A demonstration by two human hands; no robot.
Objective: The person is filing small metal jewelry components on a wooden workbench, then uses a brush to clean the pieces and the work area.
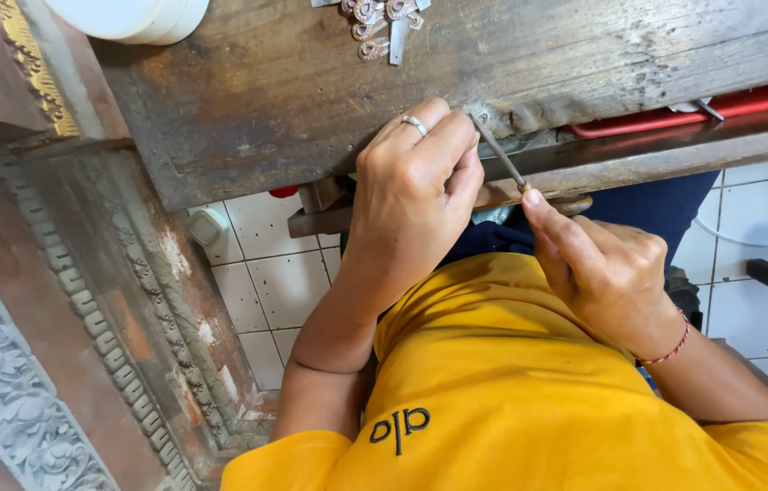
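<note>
Beside small metal pieces [382, 23], a red tray [684, 116] sits under the bench [311, 91].

I see even, soft daylight; sharp focus on the worn brown wooden bench [329, 82]; shadow beneath its edge.

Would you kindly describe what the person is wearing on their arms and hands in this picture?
Both forearms are bare. The left hand carries a plain silver-coloured ring on one finger. The right hand has a thin red cord bracelet at the wrist. Short yellow sleeves of a shirt cover the upper arms.
</note>
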